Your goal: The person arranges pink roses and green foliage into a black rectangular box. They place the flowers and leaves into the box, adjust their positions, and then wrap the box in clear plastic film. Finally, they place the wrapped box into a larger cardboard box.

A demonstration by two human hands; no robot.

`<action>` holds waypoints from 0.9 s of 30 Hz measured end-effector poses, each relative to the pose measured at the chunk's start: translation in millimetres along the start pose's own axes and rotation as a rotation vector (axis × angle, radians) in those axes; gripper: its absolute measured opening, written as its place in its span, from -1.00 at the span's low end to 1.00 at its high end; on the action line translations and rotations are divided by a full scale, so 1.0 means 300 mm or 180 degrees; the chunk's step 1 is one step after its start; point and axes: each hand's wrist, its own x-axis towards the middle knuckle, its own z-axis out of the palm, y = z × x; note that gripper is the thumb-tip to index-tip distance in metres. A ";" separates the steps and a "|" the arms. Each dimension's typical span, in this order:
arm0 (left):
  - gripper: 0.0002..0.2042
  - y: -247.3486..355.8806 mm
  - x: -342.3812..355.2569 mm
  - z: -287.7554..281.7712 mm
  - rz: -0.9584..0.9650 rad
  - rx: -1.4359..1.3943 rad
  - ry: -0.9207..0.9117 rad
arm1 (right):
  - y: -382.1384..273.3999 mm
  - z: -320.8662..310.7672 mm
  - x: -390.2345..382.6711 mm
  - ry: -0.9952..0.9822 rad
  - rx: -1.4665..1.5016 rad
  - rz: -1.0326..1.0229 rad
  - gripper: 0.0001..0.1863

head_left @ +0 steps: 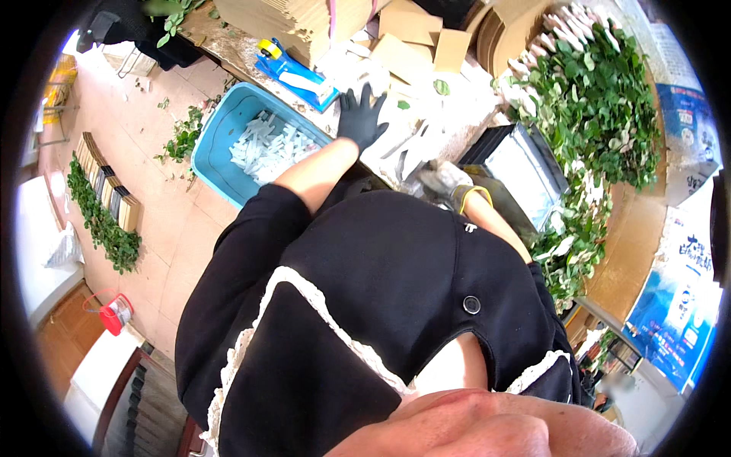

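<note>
My left hand (361, 120), in a black glove, lies with fingers spread flat on the pale worktable (392, 141), beside the base of a blue tape dispenser (293, 75). Nothing shows in its grasp. Close to my body at the table's near edge, my right hand (445, 180) wears a pale, soiled glove with a yellow cuff. Its fingers are blurred, and whether they hold anything is unclear. Whitish strips or scraps (415, 152) lie just beyond it. A dark box with a white lining (525, 171) stands right of that hand.
A light-blue tub (209, 141) full of white pieces stands left of the table. Leafy stem bundles (601, 107) are piled at right, near blue-and-white cartons (678, 305). Cardboard pieces (411, 49) cover the far side. More wrapped bundles (106, 206) lie on the tiled floor.
</note>
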 end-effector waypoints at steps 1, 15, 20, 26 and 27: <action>-0.44 -0.031 -0.061 0.003 0.0355 -0.0061 0.0007 | 0.000 -0.002 0.004 -0.0164 -0.0534 -0.0292 -0.78; -0.67 -0.294 -0.397 -0.118 -0.0431 -0.1210 -0.0317 | -0.694 -0.269 0.358 0.0743 0.0141 -0.1311 -0.54; -0.55 -0.239 -0.153 -0.187 -0.0883 -0.3346 -0.0088 | -0.481 -0.255 0.167 0.1502 0.0452 -0.3171 -0.73; -0.61 -0.249 -0.148 -0.158 -0.1767 -0.3762 0.0524 | -0.129 0.000 0.017 -0.0128 -0.0254 -0.2401 -0.65; -0.65 -0.229 -0.127 -0.143 -0.2293 -0.4040 0.0823 | -0.121 0.047 0.070 -0.0108 0.0064 -0.2478 -0.65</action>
